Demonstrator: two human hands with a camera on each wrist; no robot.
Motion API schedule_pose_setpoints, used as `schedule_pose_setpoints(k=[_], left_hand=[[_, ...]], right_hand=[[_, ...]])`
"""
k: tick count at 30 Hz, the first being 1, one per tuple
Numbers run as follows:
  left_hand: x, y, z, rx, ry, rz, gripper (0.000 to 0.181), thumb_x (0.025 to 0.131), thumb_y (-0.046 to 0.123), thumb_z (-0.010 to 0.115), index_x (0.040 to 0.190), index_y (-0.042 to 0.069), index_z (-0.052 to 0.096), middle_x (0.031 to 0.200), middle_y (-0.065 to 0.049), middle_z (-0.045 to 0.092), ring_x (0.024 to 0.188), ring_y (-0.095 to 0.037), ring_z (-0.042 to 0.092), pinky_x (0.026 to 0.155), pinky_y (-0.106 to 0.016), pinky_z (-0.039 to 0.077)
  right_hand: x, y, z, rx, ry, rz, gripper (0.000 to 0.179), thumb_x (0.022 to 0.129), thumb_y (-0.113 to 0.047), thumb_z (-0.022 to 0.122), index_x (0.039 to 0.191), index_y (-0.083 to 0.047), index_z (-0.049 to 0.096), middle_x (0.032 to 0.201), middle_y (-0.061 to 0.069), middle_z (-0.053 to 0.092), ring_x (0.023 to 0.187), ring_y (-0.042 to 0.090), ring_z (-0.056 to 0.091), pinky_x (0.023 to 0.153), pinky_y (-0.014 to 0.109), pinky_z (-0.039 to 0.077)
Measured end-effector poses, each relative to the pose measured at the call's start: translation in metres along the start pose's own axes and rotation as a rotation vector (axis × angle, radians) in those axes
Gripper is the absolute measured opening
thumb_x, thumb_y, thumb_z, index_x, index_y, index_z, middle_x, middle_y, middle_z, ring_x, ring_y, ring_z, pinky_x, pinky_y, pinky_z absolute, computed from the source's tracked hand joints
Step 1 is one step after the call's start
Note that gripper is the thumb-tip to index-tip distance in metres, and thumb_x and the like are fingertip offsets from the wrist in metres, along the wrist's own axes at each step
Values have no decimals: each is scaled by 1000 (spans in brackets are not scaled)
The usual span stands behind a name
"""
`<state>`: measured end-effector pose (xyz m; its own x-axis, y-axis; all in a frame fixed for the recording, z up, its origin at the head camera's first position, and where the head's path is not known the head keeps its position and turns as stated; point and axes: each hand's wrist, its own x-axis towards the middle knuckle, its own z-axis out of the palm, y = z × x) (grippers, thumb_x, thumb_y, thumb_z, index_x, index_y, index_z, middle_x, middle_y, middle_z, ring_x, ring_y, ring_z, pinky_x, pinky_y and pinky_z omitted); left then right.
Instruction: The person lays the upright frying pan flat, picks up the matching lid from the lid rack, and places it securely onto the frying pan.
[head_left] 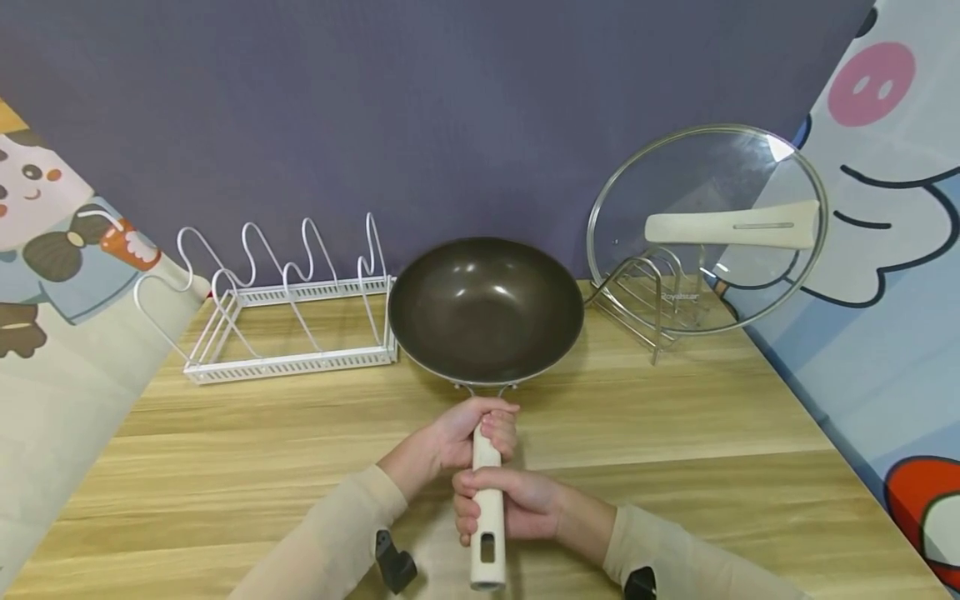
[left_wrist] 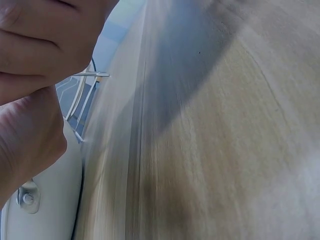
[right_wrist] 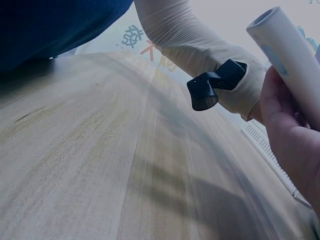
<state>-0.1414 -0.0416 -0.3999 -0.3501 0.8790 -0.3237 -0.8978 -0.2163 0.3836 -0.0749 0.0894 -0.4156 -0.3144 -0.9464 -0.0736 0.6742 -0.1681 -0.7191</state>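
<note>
A dark-lined wok (head_left: 487, 312) sits at the middle of the bench (head_left: 300, 450), its bowl facing up and its cream handle (head_left: 490, 512) pointing toward the person; whether its base touches the wood cannot be told. Both hands grip the handle, one behind the other: the left hand (head_left: 459, 432) is wrapped round the part next to the bowl, and the right hand (head_left: 528, 502) has its fingers curled round it nearer the slotted end. The left wrist view shows the wok's pale outer wall with a metal fitting. Just left of the wok stands a white wire rack (head_left: 292, 364) with tall looped dividers. On the right, a small metal stand (head_left: 657, 321) holds a round glass lid (head_left: 690, 187) upright, with a long cream grip across it. Black mounts (head_left: 395, 565) are worn at the cream sleeves (head_left: 322, 533). Behind the bench rises a dark grey-purple backdrop (head_left: 480, 125), flanked by cartoon-printed panels (head_left: 892, 242).
</note>
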Motion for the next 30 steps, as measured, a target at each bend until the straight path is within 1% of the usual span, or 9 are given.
schedule_pose_setpoints(k=[8, 17, 24, 30], left_hand=[[-1, -3, 2, 4, 1, 16, 47, 102, 19, 29, 55, 22, 36, 45, 14, 38, 41, 2, 38, 49, -10, 35], [-3, -5, 3, 14, 7, 23, 48, 102, 19, 29, 55, 22, 36, 45, 14, 38, 41, 1, 40, 49, -9, 35], [-6, -4, 5, -24, 5, 20, 47, 102, 19, 30, 55, 22, 36, 45, 14, 39, 41, 0, 41, 49, -8, 35], [-8, -5, 6, -7, 9, 15, 47, 102, 19, 29, 55, 22, 36, 45, 14, 38, 41, 1, 41, 47, -8, 35]], right_hand=[[-1, 0, 6, 22, -3, 4, 20, 101, -27, 38, 83, -22, 45, 75, -13, 53, 75, 2, 55, 85, 21, 46], [-2, 0, 10, 33, -5, -7, 23, 102, -24, 32, 84, -22, 45, 75, -13, 53, 76, 2, 55, 85, 20, 45], [2, -1, 12, 51, -5, -8, 20, 101, -28, 38, 84, -22, 47, 75, -13, 55, 77, 2, 56, 86, 20, 46], [3, 1, 13, 32, 3, -16, 19, 101, -29, 39, 85, -23, 48, 78, -14, 56, 81, 2, 56, 88, 21, 47]])
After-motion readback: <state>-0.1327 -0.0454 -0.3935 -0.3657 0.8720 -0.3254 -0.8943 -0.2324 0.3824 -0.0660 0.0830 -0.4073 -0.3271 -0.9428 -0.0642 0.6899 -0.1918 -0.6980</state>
